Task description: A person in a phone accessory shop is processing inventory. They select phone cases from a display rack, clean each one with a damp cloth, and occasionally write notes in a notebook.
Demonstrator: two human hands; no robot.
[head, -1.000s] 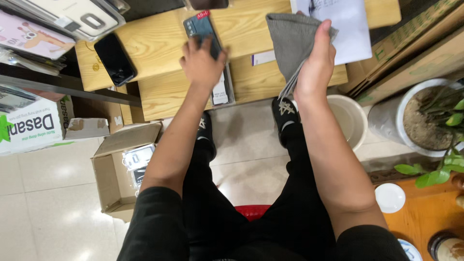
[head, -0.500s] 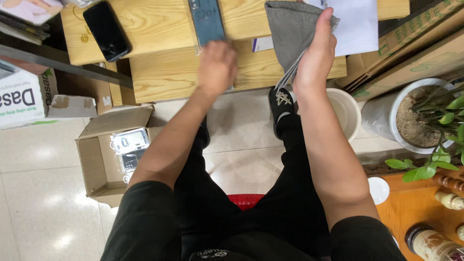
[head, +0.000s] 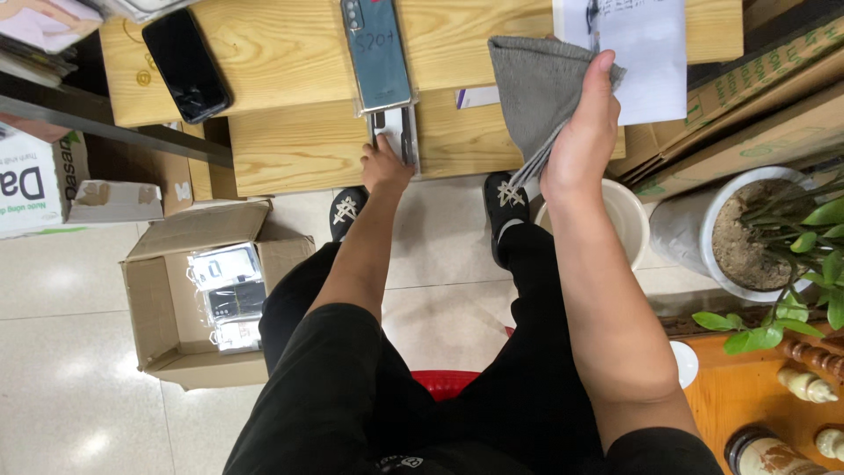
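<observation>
Two bare hands work at a low wooden table (head: 290, 149). Near the table's front edge, the left hand (head: 385, 167) closes its fingers on a clear packaged phone case (head: 396, 136), just below a teal phone (head: 376, 53). Toward the table's right, the right hand (head: 585, 132) grips a grey cloth (head: 532, 88). Judging by this, a case is being picked; lifting it needs a firm pinch.

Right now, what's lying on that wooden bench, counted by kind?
Phones with dark screens: 1
Packaged phone cases: 2
Grey cloths: 1, in the right hand
Paper sheets: 1
Total: 5
</observation>
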